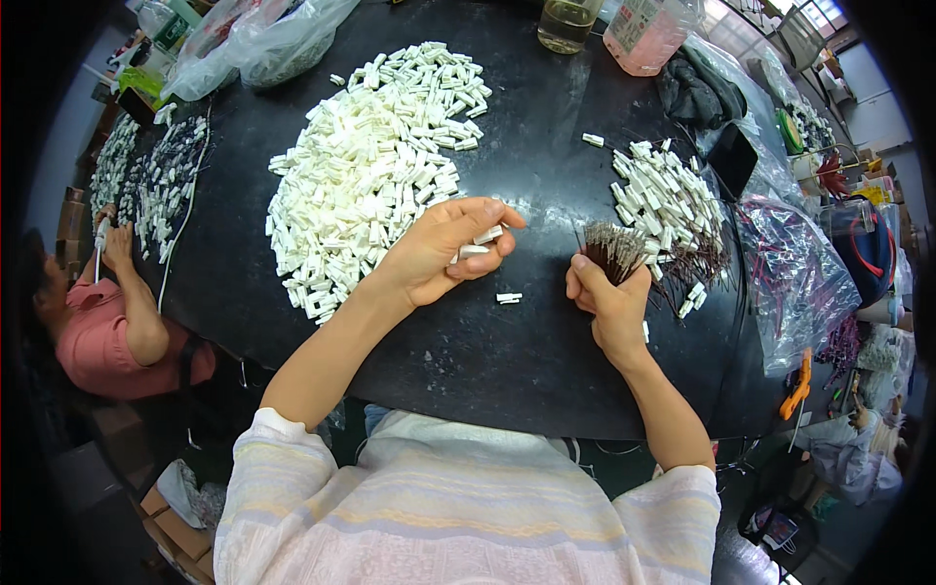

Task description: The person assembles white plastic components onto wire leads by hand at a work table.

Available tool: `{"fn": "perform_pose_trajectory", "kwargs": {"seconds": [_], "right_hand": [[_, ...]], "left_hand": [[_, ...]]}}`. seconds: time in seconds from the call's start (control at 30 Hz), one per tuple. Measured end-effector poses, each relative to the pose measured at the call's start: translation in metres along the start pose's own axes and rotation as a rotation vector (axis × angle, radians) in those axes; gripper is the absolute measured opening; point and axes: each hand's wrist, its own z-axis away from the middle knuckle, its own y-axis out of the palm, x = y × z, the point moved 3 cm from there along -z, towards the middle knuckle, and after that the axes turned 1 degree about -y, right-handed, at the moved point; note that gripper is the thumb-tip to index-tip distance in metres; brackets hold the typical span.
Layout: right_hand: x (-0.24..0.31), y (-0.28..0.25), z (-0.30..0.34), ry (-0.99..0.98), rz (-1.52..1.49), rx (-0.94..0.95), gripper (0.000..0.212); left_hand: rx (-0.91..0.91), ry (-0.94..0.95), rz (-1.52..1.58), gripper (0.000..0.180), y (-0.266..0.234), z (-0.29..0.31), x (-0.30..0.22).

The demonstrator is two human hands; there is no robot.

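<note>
My left hand (458, 246) is curled around a few small white plastic connector housings (474, 251), beside the right edge of a large heap of the same housings (366, 166). In my right hand (609, 292) is a thick bundle of thin dark wires (612, 250), its pale tips fanned out at the top. Past that hand lies a pile of white housings with brown wires attached (668, 200). One loose housing (509, 297) rests on the black table between my hands.
A co-worker in a pink shirt (127, 336) sits at the left by more small parts (171, 180). Plastic bags (268, 49) and bottles (639, 39) stand along the far side. A dark phone (731, 163), a clear bag (795, 263) and orange-handled scissors (797, 385) are on the right.
</note>
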Motion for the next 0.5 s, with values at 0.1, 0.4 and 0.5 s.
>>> {"fn": "perform_pose_trajectory", "kwargs": {"seconds": [0.1, 0.4, 0.5], "right_hand": [[0.0012, -0.0008, 0.0003, -0.013, 0.027, -0.023, 0.006], [0.0009, -0.0023, 0.0021, -0.015, -0.009, -0.007, 0.01], [-0.0002, -0.0049, 0.0026, -0.022, -0.047, -0.006, 0.01]], "left_hand": [[-0.155, 0.05, -0.088, 0.033, 0.0021, -0.0019, 0.0], [-0.296, 0.02, -0.055, 0.035, 0.0021, 0.0001, -0.0018], [-0.272, 0.001, -0.069, 0.032, 0.0011, -0.001, -0.0015]]}}
